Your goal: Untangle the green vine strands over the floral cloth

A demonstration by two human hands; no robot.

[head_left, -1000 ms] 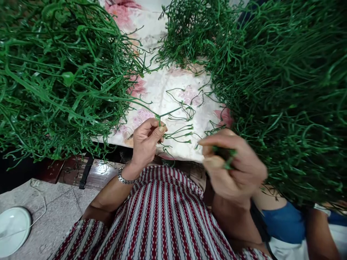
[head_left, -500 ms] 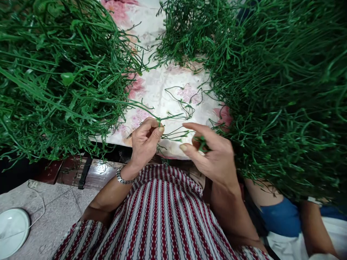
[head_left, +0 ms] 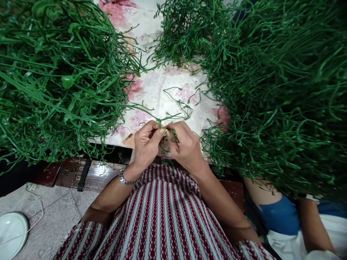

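My left hand (head_left: 147,144) pinches a thin green stem (head_left: 159,122) between thumb and forefinger, just above the table's near edge. Against it, fingertips nearly touching, my right hand (head_left: 185,144) is closed on some small green sprigs (head_left: 171,135), partly hidden by its fingers. Beyond the hands, several loose stems (head_left: 185,108) lie on the flowered tablecloth (head_left: 159,83). A large tangled heap of green stems (head_left: 62,79) rises on the left. Another big heap (head_left: 276,94) fills the right side, its stems thin and budded at the tips.
At the lower right, another person's arm (head_left: 314,224) and blue-clad leg (head_left: 280,216) show beside me. A white round object (head_left: 12,234) with a cord sits at the lower left. A small dark object (head_left: 129,137) lies near the table's edge.
My right hand has moved left from beside the right heap and closed, meeting my left hand at the stem. The left hand has stayed almost in place.
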